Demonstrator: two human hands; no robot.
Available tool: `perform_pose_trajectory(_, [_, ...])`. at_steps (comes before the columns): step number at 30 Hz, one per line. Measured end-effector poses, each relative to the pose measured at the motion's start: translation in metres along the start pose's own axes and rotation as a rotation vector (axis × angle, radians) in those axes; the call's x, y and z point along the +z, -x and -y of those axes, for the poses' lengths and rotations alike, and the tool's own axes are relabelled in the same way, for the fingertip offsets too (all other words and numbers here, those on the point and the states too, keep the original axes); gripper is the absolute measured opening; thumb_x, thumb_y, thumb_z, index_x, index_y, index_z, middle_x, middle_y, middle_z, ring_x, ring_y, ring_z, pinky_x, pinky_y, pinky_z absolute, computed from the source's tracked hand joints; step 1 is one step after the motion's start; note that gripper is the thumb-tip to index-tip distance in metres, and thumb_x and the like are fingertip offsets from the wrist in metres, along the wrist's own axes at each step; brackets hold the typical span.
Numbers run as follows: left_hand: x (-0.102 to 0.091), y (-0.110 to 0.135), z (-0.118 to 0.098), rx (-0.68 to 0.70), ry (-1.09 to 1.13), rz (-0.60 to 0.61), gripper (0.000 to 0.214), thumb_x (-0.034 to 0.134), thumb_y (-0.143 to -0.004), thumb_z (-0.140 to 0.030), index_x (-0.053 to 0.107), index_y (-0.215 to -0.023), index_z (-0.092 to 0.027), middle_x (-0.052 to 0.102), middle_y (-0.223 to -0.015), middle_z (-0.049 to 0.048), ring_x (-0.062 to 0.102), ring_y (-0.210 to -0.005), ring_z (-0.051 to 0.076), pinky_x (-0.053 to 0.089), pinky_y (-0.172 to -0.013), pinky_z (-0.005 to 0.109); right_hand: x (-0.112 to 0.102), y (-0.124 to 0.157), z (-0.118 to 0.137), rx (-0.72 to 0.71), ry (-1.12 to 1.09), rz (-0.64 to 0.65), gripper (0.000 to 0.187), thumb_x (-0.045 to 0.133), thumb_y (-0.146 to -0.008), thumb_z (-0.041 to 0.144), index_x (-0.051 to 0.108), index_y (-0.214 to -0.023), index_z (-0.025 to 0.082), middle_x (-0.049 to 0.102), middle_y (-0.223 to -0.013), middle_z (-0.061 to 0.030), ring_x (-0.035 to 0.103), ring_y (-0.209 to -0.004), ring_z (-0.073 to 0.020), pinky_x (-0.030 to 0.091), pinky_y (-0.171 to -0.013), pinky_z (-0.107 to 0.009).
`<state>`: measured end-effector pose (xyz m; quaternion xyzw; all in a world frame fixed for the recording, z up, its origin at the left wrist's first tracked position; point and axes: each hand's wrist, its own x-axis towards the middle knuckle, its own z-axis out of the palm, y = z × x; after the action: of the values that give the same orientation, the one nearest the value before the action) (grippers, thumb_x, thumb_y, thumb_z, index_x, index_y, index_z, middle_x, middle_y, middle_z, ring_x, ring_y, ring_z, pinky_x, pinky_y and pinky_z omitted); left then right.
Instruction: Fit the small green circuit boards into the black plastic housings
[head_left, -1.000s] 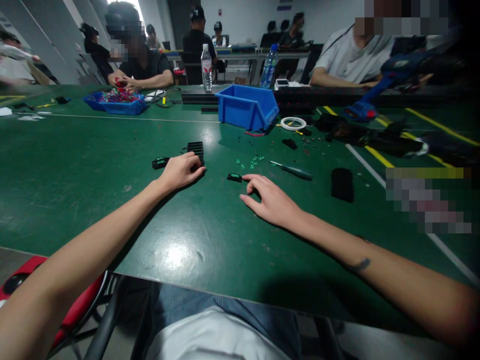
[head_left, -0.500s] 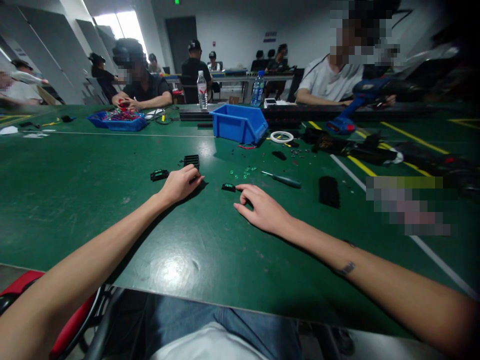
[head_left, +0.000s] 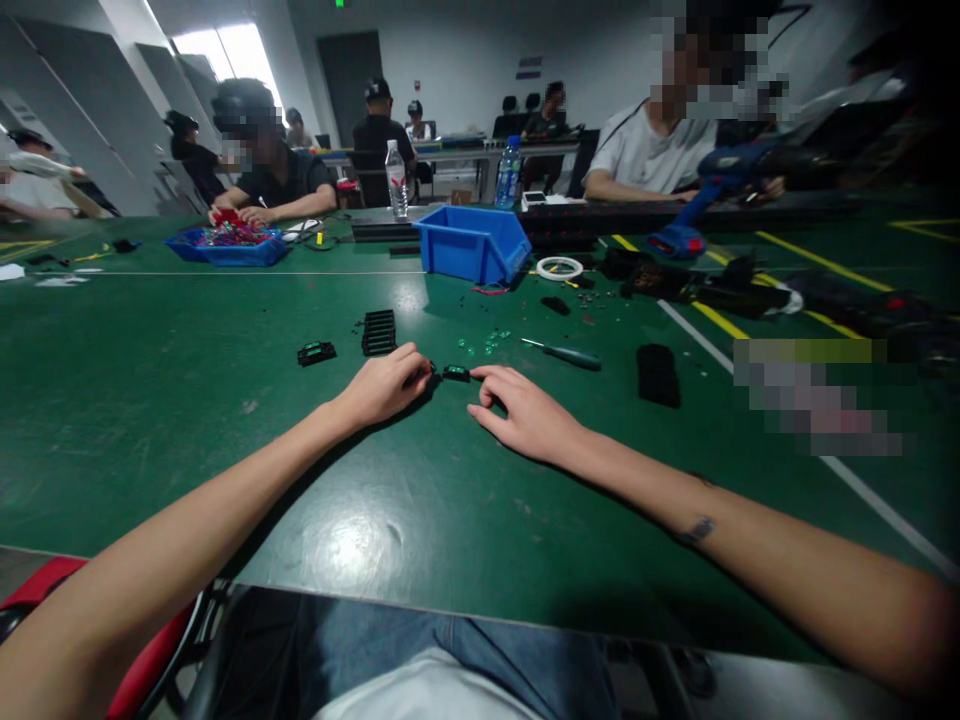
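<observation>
A small black part with a green face (head_left: 455, 373) lies on the green table (head_left: 150, 400) between my two hands. My left hand (head_left: 386, 385) rests on the table just left of it. Its fingers are curled, and a dark bit shows at the fingertips that I cannot make out. My right hand (head_left: 525, 410) lies palm down with its fingers apart, the index fingertip touching the right end of the small part. A black ribbed block (head_left: 379, 332) and another small black part (head_left: 316, 352) sit beyond my left hand.
A green-handled screwdriver (head_left: 566, 353), scattered green bits (head_left: 484, 345) and a black block (head_left: 658, 374) lie to the right. Farther back stand a blue bin (head_left: 469, 242), a white tape ring (head_left: 559, 267), a blue tray (head_left: 229, 245) and a blue power tool (head_left: 705, 200). Other people sit across the table.
My left hand has left the ribbed block and slid right, up to the small black part. My right hand has stayed beside that part.
</observation>
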<state>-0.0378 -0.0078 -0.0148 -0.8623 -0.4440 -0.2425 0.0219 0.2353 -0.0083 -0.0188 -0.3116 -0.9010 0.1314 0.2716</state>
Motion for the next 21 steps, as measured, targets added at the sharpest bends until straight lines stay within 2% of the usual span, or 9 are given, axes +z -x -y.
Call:
perform_pose_trajectory(4, [-0.0010,0.0015,0.0007,0.002,0.037,0.011,0.016,0.057,-0.098,-0.029,0.062,-0.102,-0.015,0.058,-0.090,0.0016,0.054,-0.073,0.012,0.047,-0.066,0.026,0.0012,0.0009,-0.0011,0.003,0.017,0.001,0.014,0.061,-0.094,0.029,0.054,-0.085,0.021,0.061,-0.134,-0.0145,0.057,-0.127,-0.0284,0.048,-0.107,-0.046])
perform_pose_trajectory(7, [-0.0028,0.0023,0.0024,-0.011,0.055,0.003,0.015,0.058,-0.097,-0.029,0.061,-0.101,-0.015,0.057,-0.089,0.0017,0.054,-0.074,0.013,0.047,-0.068,0.027,0.0012,0.0018,-0.0008,0.009,0.032,-0.001,0.010,0.061,-0.095,0.029,0.060,-0.098,0.020,0.051,-0.146,-0.0154,0.054,-0.133,-0.0289,0.047,-0.111,-0.046])
perform_pose_trajectory(11, [-0.0025,0.0019,0.0037,-0.013,0.077,0.013,0.016,0.061,-0.096,-0.030,0.061,-0.100,-0.015,0.058,-0.093,0.0024,0.056,-0.078,0.014,0.049,-0.072,0.029,0.0010,0.0014,-0.0008,-0.011,0.061,0.013,0.030,0.059,-0.097,0.030,0.061,-0.125,0.019,0.039,-0.158,-0.0146,0.044,-0.143,-0.0308,0.040,-0.118,-0.050])
perform_pose_trajectory(14, [-0.0019,0.0011,0.0048,-0.016,0.092,0.018,0.015,0.062,-0.095,-0.030,0.061,-0.097,-0.015,0.059,-0.095,0.0031,0.056,-0.081,0.015,0.050,-0.075,0.030,0.0019,-0.0002,-0.0020,-0.042,0.084,0.042,0.038,0.056,-0.099,0.031,0.059,-0.135,0.018,0.042,-0.157,-0.0149,0.044,-0.143,-0.0306,0.039,-0.120,-0.050])
perform_pose_trajectory(21, [-0.0023,-0.0001,0.0071,-0.018,0.136,0.023,0.015,0.059,-0.096,-0.032,0.063,-0.095,-0.018,0.058,-0.097,0.0054,0.058,-0.083,0.017,0.049,-0.076,0.030,0.0023,-0.0015,-0.0029,-0.070,0.123,0.067,0.038,0.053,-0.101,0.031,0.062,-0.135,0.016,0.053,-0.149,-0.0150,0.049,-0.138,-0.0293,0.041,-0.118,-0.049])
